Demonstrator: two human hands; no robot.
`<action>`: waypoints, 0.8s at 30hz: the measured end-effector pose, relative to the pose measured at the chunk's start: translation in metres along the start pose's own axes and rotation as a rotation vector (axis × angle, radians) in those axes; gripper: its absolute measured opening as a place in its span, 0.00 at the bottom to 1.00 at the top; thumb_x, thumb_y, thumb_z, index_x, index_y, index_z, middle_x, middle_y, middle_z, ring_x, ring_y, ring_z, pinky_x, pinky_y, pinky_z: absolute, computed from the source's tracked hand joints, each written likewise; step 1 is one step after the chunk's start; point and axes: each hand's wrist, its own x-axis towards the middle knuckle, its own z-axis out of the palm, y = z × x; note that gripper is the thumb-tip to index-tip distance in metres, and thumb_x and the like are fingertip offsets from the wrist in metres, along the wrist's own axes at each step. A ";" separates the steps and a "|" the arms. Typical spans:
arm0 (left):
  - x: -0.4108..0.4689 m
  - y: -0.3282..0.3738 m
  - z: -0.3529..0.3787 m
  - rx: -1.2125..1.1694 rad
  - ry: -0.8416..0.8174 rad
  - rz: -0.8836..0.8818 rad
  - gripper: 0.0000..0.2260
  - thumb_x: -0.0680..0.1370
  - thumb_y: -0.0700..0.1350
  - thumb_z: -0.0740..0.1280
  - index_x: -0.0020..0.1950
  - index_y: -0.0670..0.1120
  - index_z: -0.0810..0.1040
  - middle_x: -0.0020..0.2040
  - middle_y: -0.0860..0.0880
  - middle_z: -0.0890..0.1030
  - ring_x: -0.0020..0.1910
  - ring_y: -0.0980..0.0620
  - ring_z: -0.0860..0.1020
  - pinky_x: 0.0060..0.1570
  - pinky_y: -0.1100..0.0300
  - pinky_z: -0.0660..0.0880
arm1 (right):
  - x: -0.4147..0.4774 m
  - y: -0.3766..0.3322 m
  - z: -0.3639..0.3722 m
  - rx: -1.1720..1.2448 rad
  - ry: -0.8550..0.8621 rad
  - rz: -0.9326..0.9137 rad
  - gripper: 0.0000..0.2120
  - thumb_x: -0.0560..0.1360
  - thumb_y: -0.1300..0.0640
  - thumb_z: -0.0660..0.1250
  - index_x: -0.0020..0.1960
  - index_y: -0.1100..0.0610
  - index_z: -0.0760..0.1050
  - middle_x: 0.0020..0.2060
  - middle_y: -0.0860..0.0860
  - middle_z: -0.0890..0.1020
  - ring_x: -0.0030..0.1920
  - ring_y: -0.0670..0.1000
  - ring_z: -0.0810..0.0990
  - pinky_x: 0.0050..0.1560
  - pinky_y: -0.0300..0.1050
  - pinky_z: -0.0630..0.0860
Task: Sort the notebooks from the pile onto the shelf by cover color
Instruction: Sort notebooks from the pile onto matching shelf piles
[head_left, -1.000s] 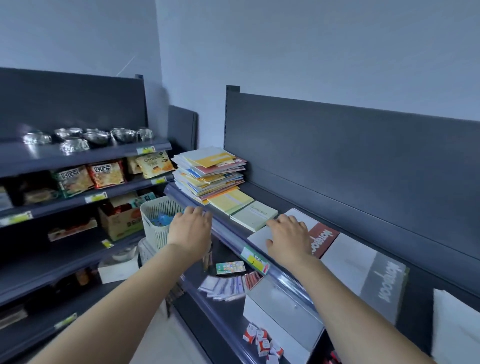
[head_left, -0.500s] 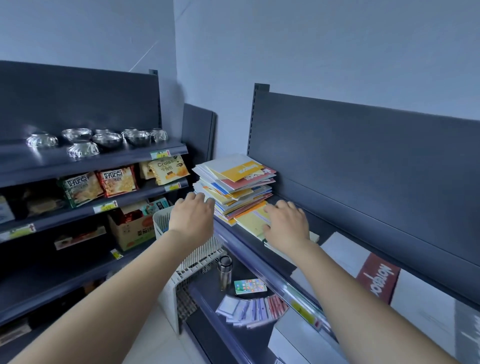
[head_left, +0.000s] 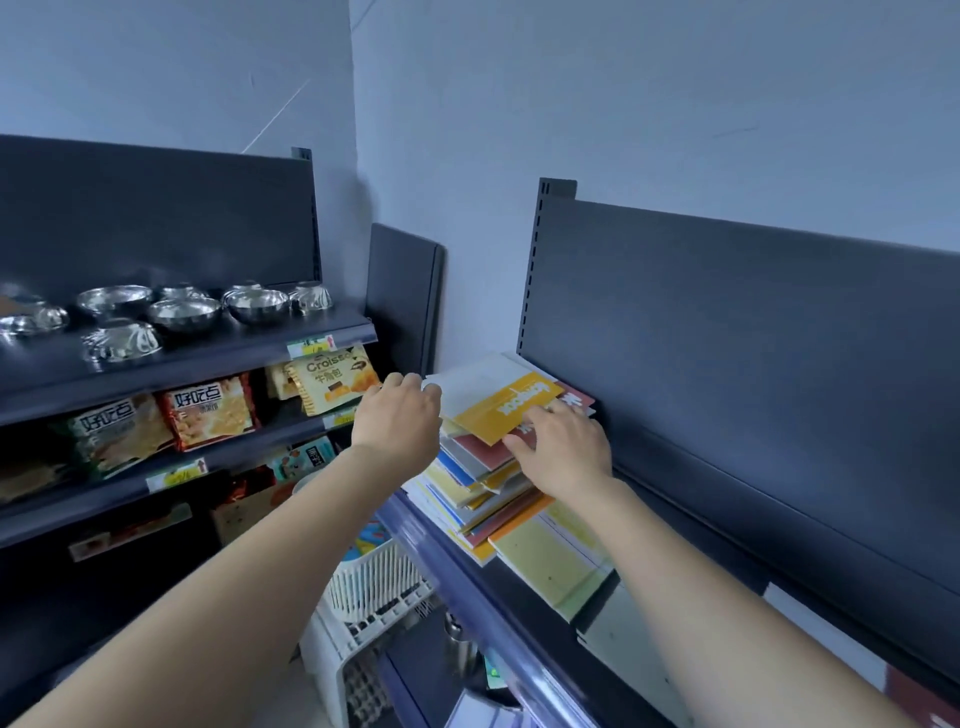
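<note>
A: Where was the pile (head_left: 483, 467) just then?

B: At the left end of the shelf (head_left: 467, 587), against the back panel (head_left: 727, 338), rather untidy, with a yellow notebook (head_left: 506, 408) on top. A yellow-green notebook (head_left: 545, 558) lay flat just beside its base, likely a colour group already begun.

A: And the hands?

B: The right hand (head_left: 563, 449) lay on top, fingers fairly straight across the yellow cover, thumb at its near edge. No pinch showed. The left hand (head_left: 397, 423) was at the pile's upper left edge with its fingers curled there. Whether they gripped anything I could not tell.

A: Why that way?

B: I'd judge one hand steadied the loose stack while the other readied the top book for lifting.

A: What had changed?

B: Half a second before, the right hand was low, on the books beside the pile's base, and the left hung short of the pile, over the shelf's front edge. Both had risen to the top, and the view had swung left.
</note>
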 end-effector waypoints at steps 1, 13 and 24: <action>0.009 -0.001 0.004 -0.011 -0.002 -0.001 0.14 0.82 0.51 0.56 0.63 0.46 0.70 0.57 0.47 0.73 0.60 0.46 0.70 0.55 0.54 0.68 | 0.008 0.000 0.003 0.008 -0.010 0.012 0.23 0.79 0.39 0.56 0.63 0.55 0.73 0.59 0.55 0.77 0.62 0.57 0.73 0.57 0.51 0.71; 0.085 -0.022 0.042 -0.106 -0.138 -0.097 0.28 0.75 0.66 0.61 0.59 0.44 0.75 0.56 0.46 0.75 0.59 0.46 0.71 0.56 0.53 0.70 | 0.051 -0.014 0.036 0.104 -0.016 0.343 0.32 0.76 0.32 0.54 0.57 0.59 0.75 0.53 0.57 0.79 0.55 0.59 0.76 0.43 0.48 0.74; 0.117 -0.021 0.034 -1.218 -0.111 -0.238 0.05 0.82 0.44 0.57 0.53 0.43 0.67 0.39 0.45 0.76 0.28 0.53 0.74 0.29 0.59 0.68 | 0.068 -0.026 0.046 0.595 0.156 0.611 0.27 0.77 0.36 0.58 0.62 0.58 0.71 0.52 0.54 0.80 0.54 0.58 0.79 0.45 0.48 0.72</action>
